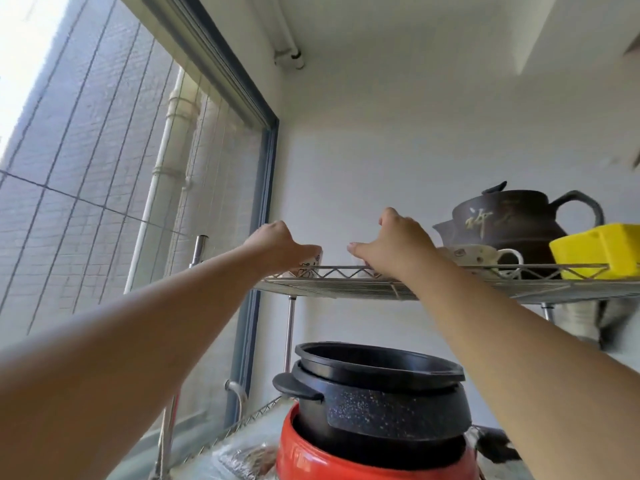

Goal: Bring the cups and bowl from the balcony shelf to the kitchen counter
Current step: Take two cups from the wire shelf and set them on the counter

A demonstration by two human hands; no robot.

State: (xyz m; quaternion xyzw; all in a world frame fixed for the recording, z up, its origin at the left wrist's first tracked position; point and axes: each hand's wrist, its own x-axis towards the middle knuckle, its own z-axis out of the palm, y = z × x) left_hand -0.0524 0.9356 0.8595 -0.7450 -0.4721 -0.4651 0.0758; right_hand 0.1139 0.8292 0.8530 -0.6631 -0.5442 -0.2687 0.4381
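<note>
On the top wire shelf (346, 289), at its left end, a small white patterned cup (310, 266) stands with my left hand (277, 247) closed over its rim. My right hand (391, 247) reaches onto the shelf's middle, fingers curled down; what lies beneath it is hidden, so I cannot tell whether it grips anything. Just right of that hand sits a white spotted cup with a handle (485, 256). No bowl shows in this view.
A dark clay teapot (519, 223) and a yellow box (599, 251) stand at the shelf's right end. On the lower shelf sits a black pot (381, 396) stacked in a red pot (346, 459). A barred window (104, 168) runs along the left.
</note>
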